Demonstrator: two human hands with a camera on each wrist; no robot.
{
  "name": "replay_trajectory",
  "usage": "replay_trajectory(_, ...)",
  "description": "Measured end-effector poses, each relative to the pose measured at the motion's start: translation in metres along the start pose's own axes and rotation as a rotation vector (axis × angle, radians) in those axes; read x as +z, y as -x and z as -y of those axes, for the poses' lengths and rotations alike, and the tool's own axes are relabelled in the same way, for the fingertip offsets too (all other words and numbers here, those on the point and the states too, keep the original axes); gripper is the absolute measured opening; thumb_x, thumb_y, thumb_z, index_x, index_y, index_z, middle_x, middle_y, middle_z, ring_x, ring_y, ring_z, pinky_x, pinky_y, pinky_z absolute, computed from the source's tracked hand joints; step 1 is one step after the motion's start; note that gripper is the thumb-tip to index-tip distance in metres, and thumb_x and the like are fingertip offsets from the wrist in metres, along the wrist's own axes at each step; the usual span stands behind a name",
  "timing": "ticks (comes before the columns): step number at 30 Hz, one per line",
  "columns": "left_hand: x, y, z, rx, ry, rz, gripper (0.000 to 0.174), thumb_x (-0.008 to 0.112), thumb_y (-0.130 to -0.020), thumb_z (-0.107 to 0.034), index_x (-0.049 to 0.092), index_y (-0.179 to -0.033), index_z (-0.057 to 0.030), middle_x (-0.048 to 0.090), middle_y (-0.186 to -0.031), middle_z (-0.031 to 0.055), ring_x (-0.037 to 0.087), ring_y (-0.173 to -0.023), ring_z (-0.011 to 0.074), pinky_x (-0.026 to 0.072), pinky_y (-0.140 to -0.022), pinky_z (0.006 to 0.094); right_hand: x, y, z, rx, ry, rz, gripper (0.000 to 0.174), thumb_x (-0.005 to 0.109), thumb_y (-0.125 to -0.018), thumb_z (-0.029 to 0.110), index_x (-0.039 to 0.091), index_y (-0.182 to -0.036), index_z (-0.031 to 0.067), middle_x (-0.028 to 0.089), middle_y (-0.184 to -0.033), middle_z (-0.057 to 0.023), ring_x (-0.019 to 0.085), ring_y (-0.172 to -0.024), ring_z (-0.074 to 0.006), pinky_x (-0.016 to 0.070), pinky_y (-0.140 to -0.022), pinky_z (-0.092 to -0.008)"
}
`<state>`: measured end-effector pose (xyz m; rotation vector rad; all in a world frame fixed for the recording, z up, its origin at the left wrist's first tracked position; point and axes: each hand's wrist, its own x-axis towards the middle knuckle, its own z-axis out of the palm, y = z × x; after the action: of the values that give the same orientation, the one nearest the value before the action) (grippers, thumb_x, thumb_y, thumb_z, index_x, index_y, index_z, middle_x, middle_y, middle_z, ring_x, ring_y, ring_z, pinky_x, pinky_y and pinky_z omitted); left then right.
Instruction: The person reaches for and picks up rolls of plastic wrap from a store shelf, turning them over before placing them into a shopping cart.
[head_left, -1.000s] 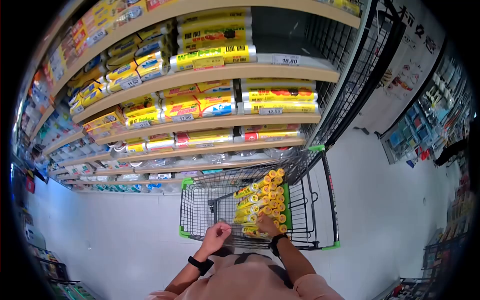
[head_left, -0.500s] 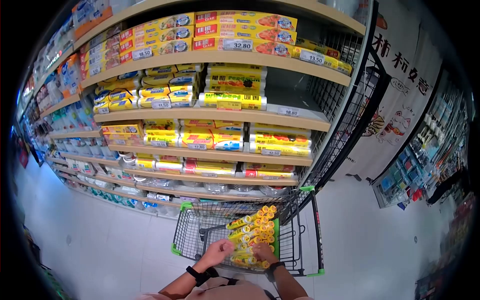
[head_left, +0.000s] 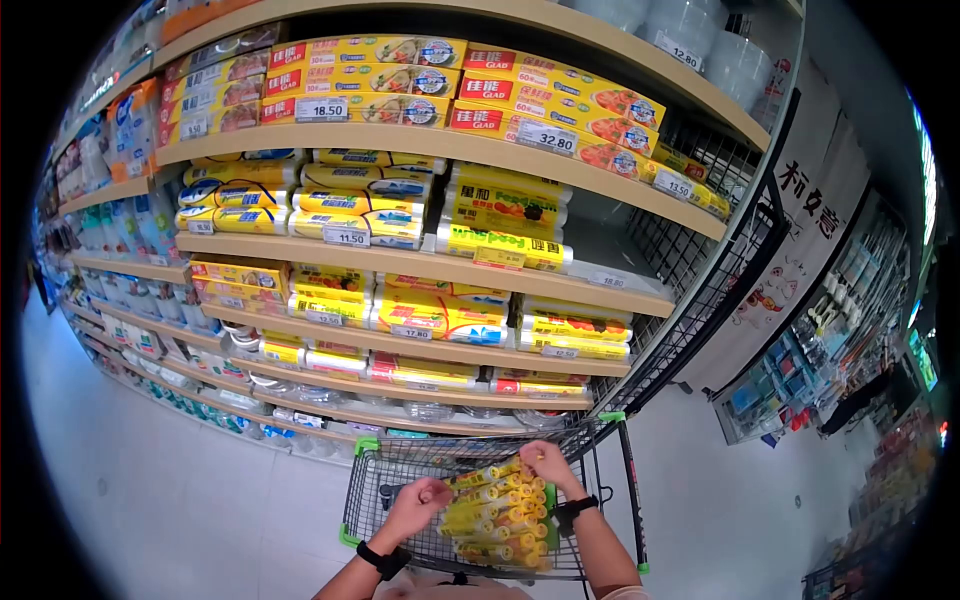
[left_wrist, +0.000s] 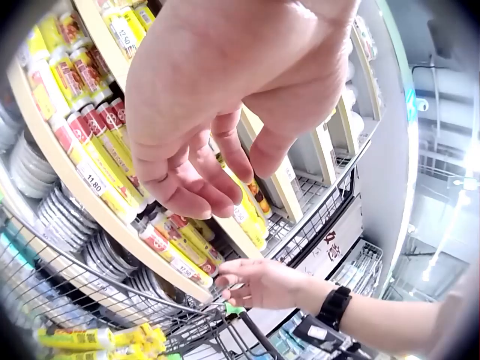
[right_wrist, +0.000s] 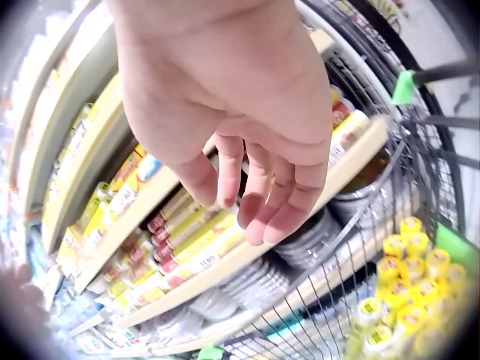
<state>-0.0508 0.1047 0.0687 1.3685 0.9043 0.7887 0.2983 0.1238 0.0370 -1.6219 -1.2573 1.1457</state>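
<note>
Both hands are held up over a wire shopping cart [head_left: 620,500] with green corner pieces. Yellow plastic-wrap-like rolls [head_left: 480,523] lie stacked in the cart, their round ends facing right. My left hand [head_left: 418,505] hovers at the left side of the stack. In the left wrist view its fingers [left_wrist: 191,191] hang loosely curled around nothing. Toward the shelf, my right hand [head_left: 548,467] is above the far end of the stack. The right wrist view shows its fingers [right_wrist: 281,199] relaxed and bent downward, holding nothing; the rolls [right_wrist: 409,285] sit below and to the side.
A tall shelf [head_left: 450,262] of yellow rolls and boxes with price tags stands just beyond the cart. Boxes of wrap [head_left: 560,95] fill an upper level. A black mesh panel [head_left: 700,290] closes the shelf's right end. Pale floor [head_left: 220,510] lies to the left.
My right hand has risen off the rolls and moved forward toward the shelf. My left hand stays by the stack's left side. The head view has tilted up, showing higher shelves.
</note>
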Motion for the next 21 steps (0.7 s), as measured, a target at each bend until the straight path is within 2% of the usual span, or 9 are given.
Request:
replay_trajectory(3,-0.014,-0.004,-0.014,-0.009,0.228,-0.059,0.013,0.07,-0.092,-0.01,0.068,-0.101,-0.0003,0.064,-0.083,-0.0008,0.052,-0.07,0.0049,0.0461,-0.068,0.0223,-0.016,-0.033,0.069,-0.175,0.047,-0.043,0.018,0.066,-0.094,0.009,0.066,-0.11,-0.0003,0.067,-0.086,-0.0026,0.065,-0.075,-0.0099,0.053,-0.065,-0.0248)
replay_trajectory(4,-0.017,-0.004,-0.026,-0.028,0.227,-0.096,0.013,0.068,-0.094,-0.012,0.067,-0.097,-0.0004,0.062,-0.078,0.0,0.051,-0.067,0.0073,0.043,-0.063,0.0236,-0.019,-0.039,0.103,-0.248,0.09,-0.065,0.019,0.066,-0.094,0.01,0.066,-0.11,0.0001,0.067,-0.087,-0.0021,0.065,-0.077,-0.0097,0.053,-0.066,-0.0249)
replay_trajectory(5,-0.025,-0.004,-0.026,-0.046,0.276,-0.093,0.012,0.069,-0.093,-0.012,0.067,-0.098,-0.0006,0.062,-0.078,-0.0005,0.053,-0.069,0.007,0.0432,-0.064,0.0228,-0.022,-0.052,0.125,-0.32,0.257,-0.147,0.019,0.066,-0.094,0.01,0.066,-0.111,0.0005,0.067,-0.089,-0.0025,0.065,-0.08,-0.0104,0.0531,-0.068,-0.0262)
replay_trajectory(6,-0.033,-0.006,-0.023,-0.062,0.326,-0.089,0.013,0.069,-0.093,-0.012,0.067,-0.099,-0.0008,0.062,-0.079,-0.0009,0.054,-0.07,0.0067,0.0434,-0.064,0.0221,-0.015,-0.046,0.175,-0.419,0.367,-0.256,0.019,0.064,-0.092,0.01,0.067,-0.109,0.0011,0.067,-0.082,-0.0045,0.065,-0.077,-0.0136,0.0528,-0.069,-0.0287)
replay_trajectory(7,-0.04,-0.008,-0.02,-0.078,0.375,-0.085,0.013,0.07,-0.093,-0.011,0.067,-0.1,-0.0009,0.062,-0.079,-0.0014,0.055,-0.072,0.0064,0.0435,-0.065,0.0213,-0.019,-0.062,0.189,-0.397,0.281,-0.266,0.019,0.064,-0.091,0.009,0.067,-0.108,0.0016,0.068,-0.09,-0.0072,0.065,-0.08,-0.0157,0.0529,-0.07,-0.0297)
replay_trajectory(8,-0.046,-0.008,-0.025,-0.054,0.4,-0.111,0.015,0.064,-0.096,-0.013,0.062,-0.085,-0.0035,0.054,-0.069,-0.0022,0.048,-0.063,0.0066,0.0365,-0.058,0.0222,-0.017,-0.071,0.217,-0.538,0.432,-0.371,0.019,0.064,-0.09,0.008,0.067,-0.109,0.0023,0.066,-0.1,-0.0116,0.065,-0.083,-0.0191,0.0532,-0.069,-0.0301)
replay_trajectory(10,-0.058,-0.011,-0.017,-0.038,0.636,-0.043,0.025,0.057,-0.098,-0.016,0.054,-0.076,-0.0069,0.046,-0.063,-0.0021,0.04,-0.056,0.0096,0.0325,-0.054,0.0266,-0.014,-0.075,0.276,-0.685,0.564,-0.455,0.025,0.069,-0.087,0.01,0.066,-0.11,0.0031,0.063,-0.103,-0.0158,0.063,-0.092,-0.0286,0.0527,-0.079,-0.0369)
replay_trajectory(15,-0.083,-0.014,-0.017,0.022,0.95,0.0,0.038,0.048,-0.101,-0.024,0.041,-0.066,-0.0108,0.036,-0.057,-0.0008,0.033,-0.051,0.0129,0.0278,-0.051,0.0299,-0.017,-0.119,0.346,-0.841,0.882,-0.574,0.034,0.067,-0.087,0.019,0.064,-0.118,0.0061,0.061,-0.119,-0.018,0.055,-0.115,-0.0365,0.0426,-0.1,-0.0456)
replay_trajectory(21,-0.101,-0.019,-0.009,0.021,0.926,-0.074,0.036,0.049,-0.102,-0.026,0.044,-0.07,-0.0096,0.04,-0.057,0.0009,0.036,-0.052,0.0128,0.0299,-0.051,0.0296,-0.006,-0.157,0.373,-0.794,1.047,-0.467,0.045,0.062,-0.092,0.03,0.058,-0.132,0.009,0.057,-0.133,-0.0183,0.051,-0.125,-0.0377,0.0374,-0.106,-0.0484)
